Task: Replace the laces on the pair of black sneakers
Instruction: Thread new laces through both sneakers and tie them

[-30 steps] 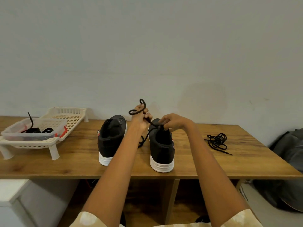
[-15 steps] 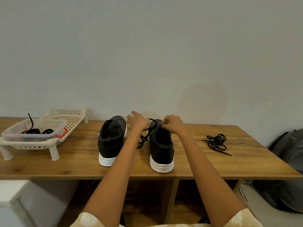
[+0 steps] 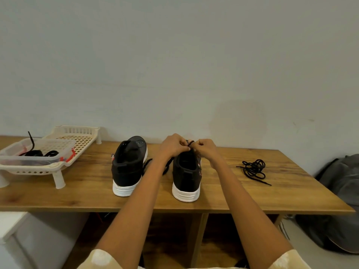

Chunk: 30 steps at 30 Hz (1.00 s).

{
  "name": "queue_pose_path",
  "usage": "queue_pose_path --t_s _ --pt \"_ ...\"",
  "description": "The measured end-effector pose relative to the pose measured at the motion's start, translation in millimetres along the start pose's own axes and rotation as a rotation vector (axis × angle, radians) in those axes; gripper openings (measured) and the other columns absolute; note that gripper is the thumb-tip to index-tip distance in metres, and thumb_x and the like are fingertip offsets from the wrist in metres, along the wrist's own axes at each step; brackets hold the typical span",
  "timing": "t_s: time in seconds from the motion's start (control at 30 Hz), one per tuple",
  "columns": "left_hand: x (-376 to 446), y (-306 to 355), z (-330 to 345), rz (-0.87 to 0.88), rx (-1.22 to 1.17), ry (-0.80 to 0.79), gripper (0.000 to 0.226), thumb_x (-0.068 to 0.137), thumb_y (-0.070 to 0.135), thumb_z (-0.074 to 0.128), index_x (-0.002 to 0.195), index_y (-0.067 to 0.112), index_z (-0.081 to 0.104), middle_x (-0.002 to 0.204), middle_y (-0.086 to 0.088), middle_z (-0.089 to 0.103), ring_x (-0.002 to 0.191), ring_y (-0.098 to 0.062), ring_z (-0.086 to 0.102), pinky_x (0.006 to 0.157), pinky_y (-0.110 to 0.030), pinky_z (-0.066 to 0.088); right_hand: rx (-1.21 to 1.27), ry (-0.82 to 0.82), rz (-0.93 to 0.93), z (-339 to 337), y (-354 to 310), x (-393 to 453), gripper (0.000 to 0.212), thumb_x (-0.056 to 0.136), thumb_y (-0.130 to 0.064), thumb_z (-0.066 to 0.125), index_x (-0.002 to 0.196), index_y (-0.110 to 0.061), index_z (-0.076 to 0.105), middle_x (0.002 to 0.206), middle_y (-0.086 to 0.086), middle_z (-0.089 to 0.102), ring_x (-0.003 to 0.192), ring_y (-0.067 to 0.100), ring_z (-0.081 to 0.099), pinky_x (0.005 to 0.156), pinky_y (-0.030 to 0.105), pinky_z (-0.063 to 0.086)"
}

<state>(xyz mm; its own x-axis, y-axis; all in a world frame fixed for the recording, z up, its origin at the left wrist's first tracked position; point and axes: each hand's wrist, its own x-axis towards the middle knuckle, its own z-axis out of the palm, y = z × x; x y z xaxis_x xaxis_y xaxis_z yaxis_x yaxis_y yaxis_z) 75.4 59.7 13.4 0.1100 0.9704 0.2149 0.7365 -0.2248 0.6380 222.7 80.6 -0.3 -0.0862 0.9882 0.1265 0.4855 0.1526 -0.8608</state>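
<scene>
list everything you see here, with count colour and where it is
sneakers: 2, black with white soles, side by side mid-table, heels toward the camera
lace being worked: 1, black, at the right sneaker, slack trailing between the shoes
loose lace: 1 bundle, black, on the table right of the shoes
rack: 1, cream plastic, on legs at the table's left end
clear tub: 1, transparent with red clips, on the rack, holding black laces
table: 1, brown wood, against the wall
bag: 1, grey, on the floor at the right
wall: pale grey, behind the table
hands: left hand and right hand, both pinching the lace over the right sneaker
</scene>
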Motion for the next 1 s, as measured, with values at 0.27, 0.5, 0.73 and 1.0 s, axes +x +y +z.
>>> queue_pose_path --t_s 0.27,0.5,0.73,1.0 --pt "2.9 5.3 -6.9 -0.054 0.098 0.045 0.02 0.08 0.038 0.071 0.081 0.018 0.076 0.077 0.0 0.07 0.075 -0.019 0.064 0.07 -0.034 0.052 0.03 -0.321 -0.097 -23.3 -1.7 -2.4 0.021 0.087 -0.007 0.062 0.106 -0.004 0.07 0.104 0.014 0.07 0.095 0.019 0.067 0.08 0.024 0.056" --pt "4.3 14.9 0.5 -0.106 -0.243 0.186 0.02 0.08 0.035 0.074 0.085 0.016 0.076 0.087 -0.002 0.073 0.089 -0.016 0.065 0.083 -0.035 0.053 0.002 -0.288 -0.111 -19.4 2.9 -4.8 0.023 0.082 -0.029 0.073 0.092 -0.008 0.074 0.09 0.012 0.071 0.087 0.023 0.067 0.085 0.032 0.053" --pt "5.9 14.2 7.0 -0.077 -0.399 0.127 0.037 0.092 0.039 0.057 0.072 0.008 0.065 0.072 -0.005 0.062 0.071 -0.021 0.057 0.065 -0.026 0.043 -0.067 -0.147 -0.167 -12.3 -1.8 -3.8 0.037 0.081 -0.036 0.073 0.07 -0.001 0.067 0.07 0.015 0.064 0.068 0.02 0.059 0.071 0.035 0.05" --pt "-11.3 -8.2 -8.5 0.007 -0.36 -0.16 0.034 0.097 0.031 0.05 0.098 0.005 0.072 0.075 0.012 0.066 0.067 0.006 0.059 0.066 -0.012 0.041 0.298 0.012 -0.103 -13.3 -19.1 -4.7 0.023 0.084 -0.031 0.072 0.081 -0.008 0.072 0.075 0.003 0.068 0.068 0.011 0.062 0.062 0.02 0.055"
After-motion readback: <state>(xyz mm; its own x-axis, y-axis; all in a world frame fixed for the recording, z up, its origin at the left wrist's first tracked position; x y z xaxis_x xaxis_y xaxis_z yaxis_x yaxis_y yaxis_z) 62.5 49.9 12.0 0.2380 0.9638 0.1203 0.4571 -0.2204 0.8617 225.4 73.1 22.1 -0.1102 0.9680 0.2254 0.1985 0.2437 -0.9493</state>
